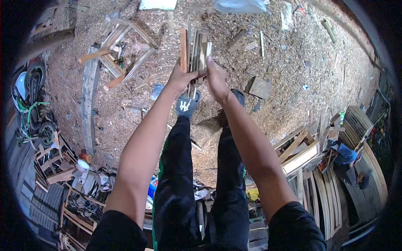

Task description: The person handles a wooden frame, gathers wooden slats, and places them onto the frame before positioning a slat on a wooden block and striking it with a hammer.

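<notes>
A bundle of thin wooden strips [195, 52] of uneven length stands lengthwise between my two hands, above my feet. My left hand [182, 78] is closed around its left side, where a thicker reddish-brown piece [184, 49] sits. On the right side my right hand [217, 80] presses against the bundle, thumb pointing up along a pale strip [208, 49]. Its fingers curl behind the wood and are partly hidden. The lower ends of the strips hang just above a dark slipper [187, 104] with a white logo.
Wood shavings cover the ground [289, 62]. A wooden frame [142, 35] and a long weathered beam [89, 96] lie left; a wood block [260, 88] lies right. Behind me are a wooden crate [303, 157], stacked boards [326, 201] and a small motorbike [35, 104].
</notes>
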The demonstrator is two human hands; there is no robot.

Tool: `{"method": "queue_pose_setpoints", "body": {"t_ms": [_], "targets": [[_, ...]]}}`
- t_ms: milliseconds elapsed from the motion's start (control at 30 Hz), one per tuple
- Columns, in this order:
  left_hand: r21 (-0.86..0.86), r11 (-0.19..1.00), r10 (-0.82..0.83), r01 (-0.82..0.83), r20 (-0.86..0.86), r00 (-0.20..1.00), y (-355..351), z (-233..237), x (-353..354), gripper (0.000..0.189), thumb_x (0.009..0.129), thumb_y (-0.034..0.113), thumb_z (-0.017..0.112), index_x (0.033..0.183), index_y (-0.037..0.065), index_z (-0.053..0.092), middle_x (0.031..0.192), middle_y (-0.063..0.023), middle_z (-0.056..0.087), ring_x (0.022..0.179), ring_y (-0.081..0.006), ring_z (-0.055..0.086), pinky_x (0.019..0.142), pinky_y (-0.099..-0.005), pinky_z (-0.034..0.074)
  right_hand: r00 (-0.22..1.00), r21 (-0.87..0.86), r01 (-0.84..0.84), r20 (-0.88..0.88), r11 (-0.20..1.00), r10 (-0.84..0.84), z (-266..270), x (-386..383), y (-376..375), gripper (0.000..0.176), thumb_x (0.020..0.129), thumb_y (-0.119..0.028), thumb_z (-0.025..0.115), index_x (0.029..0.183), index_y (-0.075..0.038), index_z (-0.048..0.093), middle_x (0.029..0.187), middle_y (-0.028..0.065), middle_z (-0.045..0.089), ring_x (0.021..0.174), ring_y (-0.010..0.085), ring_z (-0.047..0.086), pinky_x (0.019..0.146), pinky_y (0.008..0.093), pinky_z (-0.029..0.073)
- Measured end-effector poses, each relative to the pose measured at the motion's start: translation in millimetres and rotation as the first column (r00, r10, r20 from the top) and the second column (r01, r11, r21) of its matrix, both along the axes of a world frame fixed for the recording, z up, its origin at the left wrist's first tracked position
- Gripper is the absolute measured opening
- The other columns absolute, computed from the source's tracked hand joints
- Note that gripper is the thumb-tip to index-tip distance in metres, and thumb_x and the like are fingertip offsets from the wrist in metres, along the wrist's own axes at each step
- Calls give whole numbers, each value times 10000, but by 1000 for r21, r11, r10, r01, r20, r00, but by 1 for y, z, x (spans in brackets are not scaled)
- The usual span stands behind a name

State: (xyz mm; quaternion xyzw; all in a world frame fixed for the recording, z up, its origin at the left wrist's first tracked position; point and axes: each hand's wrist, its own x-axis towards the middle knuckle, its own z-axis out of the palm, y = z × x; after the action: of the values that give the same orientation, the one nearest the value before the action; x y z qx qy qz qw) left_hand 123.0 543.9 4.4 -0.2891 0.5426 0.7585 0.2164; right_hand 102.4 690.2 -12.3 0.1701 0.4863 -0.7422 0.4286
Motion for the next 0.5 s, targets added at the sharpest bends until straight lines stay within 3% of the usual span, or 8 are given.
{"method": "queue_pose_setpoints", "body": {"t_ms": [100, 133, 167, 233, 300, 367, 433, 500], "targets": [[-6, 998, 60, -60, 79, 995, 20, -1, -1, 381, 861, 47, 765, 1200, -8, 599, 986, -103, 700, 803, -174, 704, 675, -314, 595, 996, 121, -75, -32, 990, 80, 30, -4, 15, 717, 1081, -566, 251, 1595, -81, 132, 1396, 165, 497, 1291, 273, 485, 1142, 396, 318], [-107, 994, 24, -17, 58, 998, 29, 1, -2, 331, 857, 59, 770, 1145, -19, 629, 943, -105, 702, 757, -182, 701, 647, -315, 588, 987, 48, -159, 24, 986, 158, 41, -11, 27, 714, 1081, -563, 251, 1612, -156, 3, 1486, 165, 420, 1344, 299, 429, 1160, 416, 288], [-106, 994, 28, -22, 54, 998, 37, 3, -2, 331, 857, 59, 770, 1145, -19, 629, 943, -105, 702, 757, -182, 701, 647, -315, 588, 986, 50, -164, 21, 985, 163, 36, -11, 35, 714, 1081, -563, 251, 1612, -156, 3, 1486, 165, 420, 1344, 299, 429, 1160, 416, 288], [-63, 998, 29, -21, 125, 992, 56, 3, -4, 325, 856, 56, 766, 1139, -17, 625, 942, -102, 702, 761, -187, 700, 643, -319, 585, 984, 24, -148, -92, 989, 150, 30, -14, 55, 776, 1066, -599, 264, 1607, -182, -105, 1562, 152, 322, 1412, 312, 344, 1186, 437, 248], [28, 999, 45, -46, 33, 998, 76, -3, -8, 315, 848, 33, 740, 1134, -12, 616, 939, -100, 705, 780, -191, 702, 656, -322, 583, 970, 63, -220, -96, 973, 226, 28, -17, 88, 816, 1045, -647, 251, 1607, -203, -139, 1587, 150, 267, 1446, 310, 282, 1201, 449, 214], [-29, 995, 97, -94, 129, 987, 98, 4, -13, 443, 780, -35, 741, 1187, 21, 576, 993, -71, 695, 852, -175, 693, 739, -310, 581, 980, 79, -194, 60, 978, 189, 17, -15, 108, 814, 1015, -715, 208, 1517, -95, 367, 1342, 100, 541, 1220, 225, 506, 1129, 445, 330], [-2, 991, 134, -134, 30, 990, 113, 2, -21, 488, 768, -71, 711, 1223, 16, 558, 992, -67, 692, 843, -178, 691, 765, -314, 588, 983, 97, -177, 73, 979, 171, 18, -26, 124, 815, 1013, -718, 205, 1466, -87, 453, 1323, 96, 548, 1187, 212, 515, 1115, 460, 351], [10, 990, 138, -138, 35, 990, 123, 5, -32, 496, 768, -79, 707, 1231, 15, 558, 992, -69, 692, 846, -179, 691, 770, -318, 587, 946, -88, -303, 98, 949, 311, 23, -46, 143, 836, 1018, -706, 207, 1620, -174, -22, 1545, 174, 347, 1380, 319, 389, 1155, 472, 306]]}}
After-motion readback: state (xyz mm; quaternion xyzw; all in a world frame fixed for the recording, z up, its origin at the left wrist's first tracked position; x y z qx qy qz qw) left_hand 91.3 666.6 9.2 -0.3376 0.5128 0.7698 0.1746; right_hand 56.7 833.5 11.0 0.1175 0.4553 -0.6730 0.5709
